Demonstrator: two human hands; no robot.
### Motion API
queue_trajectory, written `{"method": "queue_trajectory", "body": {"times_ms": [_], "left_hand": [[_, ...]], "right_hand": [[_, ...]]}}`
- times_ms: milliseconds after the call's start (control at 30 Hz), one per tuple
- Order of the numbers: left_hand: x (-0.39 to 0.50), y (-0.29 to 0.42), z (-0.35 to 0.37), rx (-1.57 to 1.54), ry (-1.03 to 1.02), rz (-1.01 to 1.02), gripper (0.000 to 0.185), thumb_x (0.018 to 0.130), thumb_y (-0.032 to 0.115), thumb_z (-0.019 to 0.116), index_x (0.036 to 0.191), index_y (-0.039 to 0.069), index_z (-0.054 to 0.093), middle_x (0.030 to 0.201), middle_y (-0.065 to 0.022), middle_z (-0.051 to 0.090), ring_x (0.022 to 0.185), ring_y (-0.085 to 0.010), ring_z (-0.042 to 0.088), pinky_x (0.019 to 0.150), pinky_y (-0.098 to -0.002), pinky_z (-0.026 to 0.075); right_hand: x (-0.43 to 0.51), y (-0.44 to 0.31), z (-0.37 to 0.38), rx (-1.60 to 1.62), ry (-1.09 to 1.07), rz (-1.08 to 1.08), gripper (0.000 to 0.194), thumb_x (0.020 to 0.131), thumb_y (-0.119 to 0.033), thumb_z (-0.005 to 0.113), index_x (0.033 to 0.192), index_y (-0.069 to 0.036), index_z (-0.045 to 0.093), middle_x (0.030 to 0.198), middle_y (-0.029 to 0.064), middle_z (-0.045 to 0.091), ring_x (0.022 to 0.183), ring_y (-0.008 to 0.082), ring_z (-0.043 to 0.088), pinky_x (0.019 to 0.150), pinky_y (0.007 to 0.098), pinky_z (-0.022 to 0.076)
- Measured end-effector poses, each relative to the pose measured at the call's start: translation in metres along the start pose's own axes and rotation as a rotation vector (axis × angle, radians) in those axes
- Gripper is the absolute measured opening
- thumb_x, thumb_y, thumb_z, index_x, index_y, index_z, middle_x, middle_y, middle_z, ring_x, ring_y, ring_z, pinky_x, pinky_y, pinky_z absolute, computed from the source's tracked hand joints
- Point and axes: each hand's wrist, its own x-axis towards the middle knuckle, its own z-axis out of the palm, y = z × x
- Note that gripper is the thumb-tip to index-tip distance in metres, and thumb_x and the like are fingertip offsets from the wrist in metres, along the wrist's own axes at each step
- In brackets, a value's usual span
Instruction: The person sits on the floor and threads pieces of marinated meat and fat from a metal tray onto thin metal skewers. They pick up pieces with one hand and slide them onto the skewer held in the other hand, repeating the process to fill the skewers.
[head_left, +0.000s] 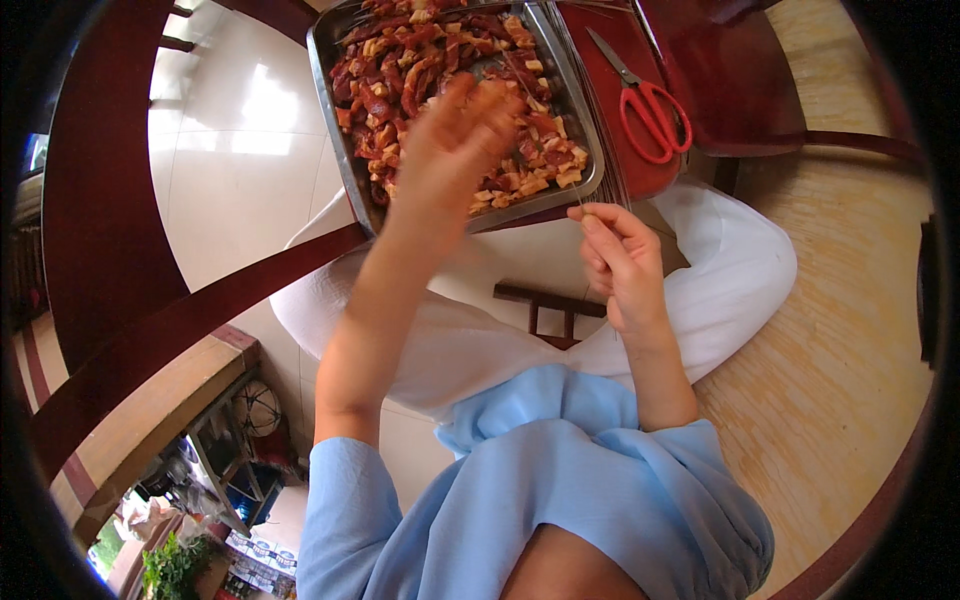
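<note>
A rectangular metal tray full of cut raw meat pieces, red chunks mixed with pale fatty ones, lies before me. Over the meat is my left hand, blurred by motion; whether its fingers hold a piece cannot be told. Beside the tray's near right corner, my right hand pinches a thin metal skewer between thumb and fingers. The skewer's upper part reaches the meat at the tray's corner. More thin skewers lie in a bundle along the tray's right side.
Scissors with red handles lie on a red surface right of the tray. A dark red wooden chair is beyond them. At left, a dark wooden frame crosses the view. My legs in white trousers are below the tray.
</note>
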Motion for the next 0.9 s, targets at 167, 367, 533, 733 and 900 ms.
{"method": "queue_trajectory", "body": {"times_ms": [167, 367, 533, 733, 900], "left_hand": [[0.021, 0.03, -0.035, 0.433, 0.278, 0.376, 0.048, 0.089, 0.002, 0.059, 0.132, -0.006, 0.039, 0.118, -0.0154, 0.061, 0.107, -0.0201, 0.06, 0.092, -0.0284, 0.048], [0.031, 0.028, -0.037, 1.145, 0.217, 0.6, 0.039, 0.083, -0.008, 0.053, 0.12, 0.002, 0.055, 0.099, -0.0083, 0.071, 0.089, -0.0194, 0.068, 0.08, -0.0291, 0.052], [0.026, 0.031, -0.033, 1.383, 0.027, 0.416, 0.04, 0.083, -0.006, 0.056, 0.12, 0.007, 0.059, 0.099, -0.0082, 0.07, 0.093, -0.0213, 0.067, 0.081, -0.0304, 0.052], [0.011, 0.022, -0.038, 1.695, -0.221, 0.507, 0.046, 0.076, -0.007, 0.061, 0.119, 0.007, 0.058, 0.095, -0.0147, 0.068, 0.087, -0.0364, 0.063, 0.077, -0.0386, 0.052], [0.015, 0.025, -0.037, 1.54, -0.179, 0.363, 0.043, 0.078, -0.003, 0.064, 0.119, 0.006, 0.059, 0.097, -0.0135, 0.069, 0.086, -0.0295, 0.066, 0.074, -0.0358, 0.052]], "right_hand": [[-0.005, 0.0, -0.016, -0.015, 0.08, 0.012, 0.018, 0.093, -0.015, 0.058, 0.104, -0.002, 0.062, 0.061, -0.0065, 0.042, 0.046, -0.001, 0.026, 0.039, 0.0179, 0.0167], [-0.011, 0.007, -0.033, -0.028, 0.105, -0.003, 0.017, 0.093, -0.015, 0.057, 0.103, -0.003, 0.062, 0.061, -0.0061, 0.042, 0.044, -0.0013, 0.025, 0.037, 0.0175, 0.0161], [-0.016, 0.005, -0.038, -0.015, 0.12, -0.007, 0.017, 0.093, -0.016, 0.057, 0.104, -0.003, 0.062, 0.06, -0.0058, 0.042, 0.044, -0.0009, 0.025, 0.037, 0.0179, 0.0161], [-0.016, 0.004, -0.041, -0.014, 0.131, 0.001, 0.018, 0.093, -0.016, 0.058, 0.104, -0.003, 0.061, 0.06, -0.0055, 0.042, 0.044, -0.0006, 0.025, 0.037, 0.018, 0.0161], [-0.017, 0.003, -0.037, -0.008, 0.123, 0.007, 0.017, 0.093, -0.014, 0.058, 0.104, -0.002, 0.061, 0.061, -0.0055, 0.042, 0.045, -0.0008, 0.026, 0.037, 0.0181, 0.0154]]}}
